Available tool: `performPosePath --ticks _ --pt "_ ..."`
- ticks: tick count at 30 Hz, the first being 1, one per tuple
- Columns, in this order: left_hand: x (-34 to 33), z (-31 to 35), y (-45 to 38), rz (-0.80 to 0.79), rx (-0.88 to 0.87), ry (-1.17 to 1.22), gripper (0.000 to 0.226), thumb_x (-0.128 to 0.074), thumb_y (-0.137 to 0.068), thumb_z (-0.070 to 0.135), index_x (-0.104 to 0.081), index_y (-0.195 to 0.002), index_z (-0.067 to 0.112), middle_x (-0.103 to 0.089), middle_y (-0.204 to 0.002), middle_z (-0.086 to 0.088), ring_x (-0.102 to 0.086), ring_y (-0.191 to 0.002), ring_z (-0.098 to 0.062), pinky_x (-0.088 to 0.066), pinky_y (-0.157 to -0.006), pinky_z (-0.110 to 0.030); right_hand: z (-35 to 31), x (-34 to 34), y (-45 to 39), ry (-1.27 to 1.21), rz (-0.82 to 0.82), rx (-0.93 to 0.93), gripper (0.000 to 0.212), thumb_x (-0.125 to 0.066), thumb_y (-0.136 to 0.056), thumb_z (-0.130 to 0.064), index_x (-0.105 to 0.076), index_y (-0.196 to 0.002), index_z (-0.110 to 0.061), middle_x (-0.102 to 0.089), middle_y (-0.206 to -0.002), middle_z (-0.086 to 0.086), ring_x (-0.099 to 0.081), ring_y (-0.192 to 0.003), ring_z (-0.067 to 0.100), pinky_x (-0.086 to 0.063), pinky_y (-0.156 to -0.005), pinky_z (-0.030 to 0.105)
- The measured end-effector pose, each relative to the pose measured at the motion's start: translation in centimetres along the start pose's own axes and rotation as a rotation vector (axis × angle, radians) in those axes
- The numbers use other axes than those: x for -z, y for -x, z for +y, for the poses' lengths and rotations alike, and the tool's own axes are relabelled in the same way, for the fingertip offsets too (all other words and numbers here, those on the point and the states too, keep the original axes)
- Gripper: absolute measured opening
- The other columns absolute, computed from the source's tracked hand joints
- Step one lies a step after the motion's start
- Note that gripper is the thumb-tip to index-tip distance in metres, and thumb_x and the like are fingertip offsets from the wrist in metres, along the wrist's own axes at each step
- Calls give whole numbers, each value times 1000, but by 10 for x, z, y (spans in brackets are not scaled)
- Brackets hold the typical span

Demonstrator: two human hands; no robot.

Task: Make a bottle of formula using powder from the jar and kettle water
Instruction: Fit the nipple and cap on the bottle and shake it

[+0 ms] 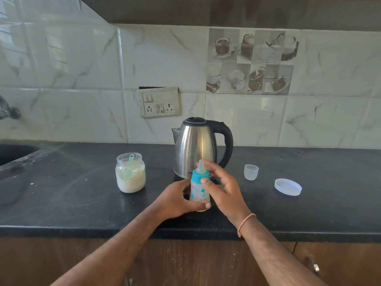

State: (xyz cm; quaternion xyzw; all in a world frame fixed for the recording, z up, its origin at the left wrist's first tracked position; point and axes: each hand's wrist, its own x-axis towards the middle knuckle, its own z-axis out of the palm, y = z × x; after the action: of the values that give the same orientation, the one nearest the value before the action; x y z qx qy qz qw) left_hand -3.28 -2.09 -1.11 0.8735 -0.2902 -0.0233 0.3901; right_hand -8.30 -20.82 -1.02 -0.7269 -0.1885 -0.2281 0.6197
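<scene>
A small baby bottle (199,191) with a printed body, a blue collar and a teat stands upright on the black counter, just in front of the steel kettle (195,147). My left hand (177,198) grips its lower body. My right hand (221,186) holds the blue collar between thumb and fingers. To the left stands an open clear jar (130,176) of pale powder with a green scoop lying in it. The bottle's clear cap (251,172) and the jar's white lid (288,187) lie on the counter to the right.
The black counter (82,199) runs the full width, with a sink (12,153) at the far left and a tap on the wall above it. A switch and socket plate (158,102) sits on the tiled wall behind the kettle. Wooden cabinet fronts lie below.
</scene>
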Motion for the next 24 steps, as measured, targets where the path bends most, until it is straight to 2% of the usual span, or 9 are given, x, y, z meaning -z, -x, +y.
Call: performPosePath --ticks 2,6,8,11,14,17,20,22,24 --pt "0 0 0 -14 16 2 60 -85 -80 62 -62 -130 38 -72 -119 20 -68 -110 -1 -56 -100 -24 -2 0 0 20 24 -19 41 -77 -99 -24 -67 -137 -37 -70 -134 -16 -63 -131 8 -64 -91 32" --pt "0 1 1 -26 31 17 59 -86 -79 60 -62 -130 40 -71 -122 20 -68 -112 -1 -55 -97 -20 -3 -1 0 107 103 -38 36 -85 -91 -27 -70 -120 -43 -73 -118 -24 -65 -120 5 -65 -82 28" --pt "1 1 2 -28 35 30 58 -87 -77 61 -63 -126 42 -71 -121 20 -67 -113 -1 -53 -97 -20 -6 2 -4 1 34 -86 32 -78 -97 -21 -71 -124 -38 -73 -120 -23 -64 -125 10 -63 -86 27" --pt "3 0 3 -30 34 46 60 -89 -72 64 -64 -123 44 -72 -121 20 -67 -115 -1 -53 -102 -25 -21 11 -16 -93 -170 -121 39 -61 -106 -10 -64 -144 -23 -71 -137 -16 -62 -134 7 -56 -98 23" --pt "4 0 2 -30 52 54 64 -88 -67 68 -64 -122 44 -71 -121 21 -66 -115 0 -54 -104 -28 -30 19 -28 -66 -296 -148 37 -61 -106 -10 -65 -143 -15 -74 -136 -7 -65 -133 12 -58 -103 31" --pt "4 3 2 -20 69 57 63 -90 -68 64 -65 -122 42 -71 -119 20 -66 -113 0 -55 -103 -28 -32 20 -30 38 -238 -147 28 -75 -98 -21 -75 -125 -18 -79 -124 -8 -70 -124 10 -63 -96 36" --pt "3 6 2 -16 82 63 63 -92 -70 60 -67 -123 37 -71 -120 18 -65 -112 -1 -55 -102 -28 -36 20 -31 258 -125 -87 27 -86 -84 -39 -78 -109 -31 -80 -112 -21 -72 -111 -2 -64 -87 30" --pt "4 7 4 -18 93 68 67 -93 -70 59 -68 -127 33 -72 -121 16 -66 -112 -2 -55 -98 -27 -36 22 -37 338 -168 -54 26 -85 -88 -39 -77 -112 -33 -78 -117 -23 -70 -114 -2 -61 -87 28" --pt "5 9 5 -28 104 76 65 -93 -71 56 -68 -126 33 -72 -121 16 -65 -111 -1 -52 -91 -22 -39 25 -41 291 -318 -91 30 -78 -97 -33 -72 -126 -34 -75 -128 -22 -66 -125 0 -60 -94 28"
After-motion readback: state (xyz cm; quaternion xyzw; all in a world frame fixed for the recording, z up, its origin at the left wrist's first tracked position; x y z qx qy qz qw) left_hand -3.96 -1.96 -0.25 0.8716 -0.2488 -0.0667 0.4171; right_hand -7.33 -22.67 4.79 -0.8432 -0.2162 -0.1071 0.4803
